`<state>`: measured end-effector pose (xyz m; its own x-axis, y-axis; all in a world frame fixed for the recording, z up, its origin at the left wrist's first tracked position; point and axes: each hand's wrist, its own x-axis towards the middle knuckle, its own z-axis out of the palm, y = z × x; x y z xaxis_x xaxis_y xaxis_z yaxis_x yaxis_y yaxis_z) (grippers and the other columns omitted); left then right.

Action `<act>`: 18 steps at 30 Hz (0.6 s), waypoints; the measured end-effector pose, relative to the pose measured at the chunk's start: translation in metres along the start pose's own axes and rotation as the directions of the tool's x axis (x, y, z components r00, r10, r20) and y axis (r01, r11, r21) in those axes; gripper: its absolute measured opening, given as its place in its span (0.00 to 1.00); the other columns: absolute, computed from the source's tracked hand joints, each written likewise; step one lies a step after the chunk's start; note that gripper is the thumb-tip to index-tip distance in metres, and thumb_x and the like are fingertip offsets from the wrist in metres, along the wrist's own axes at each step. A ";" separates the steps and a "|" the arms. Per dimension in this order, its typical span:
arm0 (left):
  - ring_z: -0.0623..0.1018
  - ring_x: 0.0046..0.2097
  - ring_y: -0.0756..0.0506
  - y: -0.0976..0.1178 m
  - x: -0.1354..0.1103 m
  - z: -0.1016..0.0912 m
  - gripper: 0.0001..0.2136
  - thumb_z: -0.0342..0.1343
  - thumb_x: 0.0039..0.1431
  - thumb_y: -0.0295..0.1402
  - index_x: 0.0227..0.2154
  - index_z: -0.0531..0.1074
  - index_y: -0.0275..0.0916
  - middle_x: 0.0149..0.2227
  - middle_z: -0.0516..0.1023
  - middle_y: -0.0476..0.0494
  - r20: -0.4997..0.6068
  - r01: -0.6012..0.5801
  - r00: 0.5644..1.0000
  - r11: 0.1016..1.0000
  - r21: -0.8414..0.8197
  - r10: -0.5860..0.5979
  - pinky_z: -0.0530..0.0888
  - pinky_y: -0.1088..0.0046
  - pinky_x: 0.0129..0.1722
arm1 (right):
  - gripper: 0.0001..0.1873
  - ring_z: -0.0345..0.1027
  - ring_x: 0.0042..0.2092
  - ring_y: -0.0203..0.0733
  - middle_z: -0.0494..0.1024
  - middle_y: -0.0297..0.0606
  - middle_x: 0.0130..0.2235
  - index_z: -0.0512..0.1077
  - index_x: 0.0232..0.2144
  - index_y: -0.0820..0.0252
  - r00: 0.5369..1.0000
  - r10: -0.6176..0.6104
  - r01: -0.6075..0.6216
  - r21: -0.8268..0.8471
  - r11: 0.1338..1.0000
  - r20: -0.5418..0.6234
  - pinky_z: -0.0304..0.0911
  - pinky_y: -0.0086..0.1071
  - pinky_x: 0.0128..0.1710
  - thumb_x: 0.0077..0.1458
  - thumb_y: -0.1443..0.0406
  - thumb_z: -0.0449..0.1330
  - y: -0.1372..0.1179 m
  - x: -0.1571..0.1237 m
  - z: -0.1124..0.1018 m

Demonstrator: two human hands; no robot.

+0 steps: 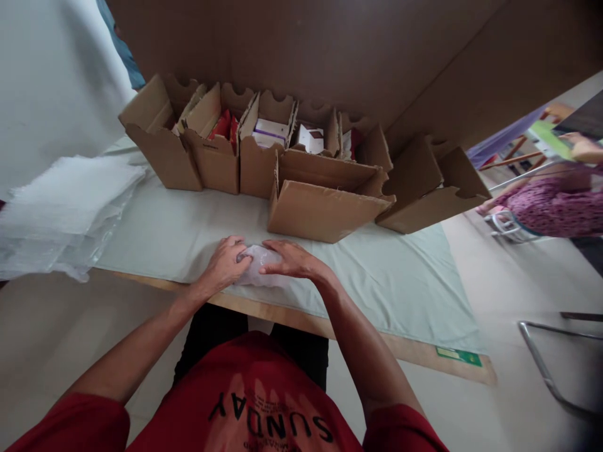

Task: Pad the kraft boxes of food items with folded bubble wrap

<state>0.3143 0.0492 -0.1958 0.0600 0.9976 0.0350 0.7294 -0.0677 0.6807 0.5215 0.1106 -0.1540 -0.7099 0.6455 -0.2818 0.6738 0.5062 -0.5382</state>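
Observation:
A small translucent bundle of what looks like bubble wrap (258, 265) lies on the cloth near the table's front edge. Its contents cannot be made out. My left hand (227, 263) grips the left end, thumb and fingers closed on the plastic. From the right, my right hand (294, 259) curves over the bundle, its thumb near me and its fingers along the far side. Just beyond my hands stands an open cardboard bin (330, 207).
Several cardboard bins (217, 160) holding small boxes and red packets line the back, before a tall brown cardboard panel (301, 50). Translucent plastic sheets (70, 201) are stacked at left. Another bin (433, 194) stands right. A person in patterned purple clothing (556, 201) is beyond.

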 end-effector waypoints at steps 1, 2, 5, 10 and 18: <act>0.74 0.55 0.34 -0.001 0.000 0.000 0.08 0.52 0.54 0.36 0.22 0.67 0.40 0.49 0.77 0.34 0.016 -0.005 1.000 1.000 0.000 0.005 0.70 0.53 0.58 | 0.40 0.70 0.59 0.59 0.76 0.50 0.60 0.68 0.62 0.60 1.000 0.010 -0.010 -0.010 1.000 0.026 0.63 0.45 0.58 0.54 0.45 0.66 -0.001 0.002 -0.002; 0.74 0.56 0.34 -0.003 -0.001 -0.001 0.07 0.53 0.53 0.36 0.24 0.70 0.40 0.50 0.77 0.34 0.042 0.003 0.999 1.000 -0.009 -0.002 0.69 0.52 0.59 | 0.40 0.72 0.57 0.58 0.77 0.49 0.58 0.69 0.61 0.59 0.998 0.017 -0.016 -0.019 1.000 0.056 0.64 0.43 0.55 0.53 0.45 0.67 -0.003 0.004 -0.004; 0.77 0.54 0.36 -0.007 -0.004 -0.007 0.17 0.53 0.51 0.34 0.45 0.74 0.37 0.51 0.79 0.34 0.122 0.064 0.991 0.992 -0.105 -0.051 0.72 0.54 0.57 | 0.36 0.75 0.50 0.54 0.81 0.46 0.51 0.73 0.56 0.60 0.990 0.027 -0.021 -0.045 0.999 0.137 0.65 0.37 0.46 0.51 0.47 0.69 -0.009 0.005 -0.006; 0.77 0.55 0.36 -0.012 -0.014 -0.025 0.44 0.59 0.46 0.34 0.69 0.54 0.33 0.58 0.75 0.30 0.254 0.113 0.966 0.966 -0.231 -0.052 0.75 0.59 0.52 | 0.32 0.72 0.49 0.54 0.81 0.45 0.46 0.74 0.52 0.61 1.000 -0.016 0.013 -0.164 0.986 -0.018 0.60 0.39 0.47 0.50 0.50 0.72 -0.023 -0.016 0.011; 0.80 0.40 0.43 0.010 -0.030 -0.021 0.14 0.58 0.51 0.33 0.41 0.77 0.37 0.38 0.82 0.44 0.367 0.064 0.928 0.948 -0.313 0.058 0.74 0.69 0.40 | 0.30 0.67 0.53 0.57 0.76 0.52 0.54 0.73 0.51 0.62 0.959 -0.089 -0.005 -0.327 0.945 -0.270 0.57 0.46 0.52 0.51 0.52 0.72 -0.039 -0.067 0.044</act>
<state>0.3058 0.0193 -0.1752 0.3483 0.9165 -0.1966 0.4820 0.0048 0.8761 0.5333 0.0224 -0.1493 -0.6852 0.7283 -0.0083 0.7070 0.6624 -0.2479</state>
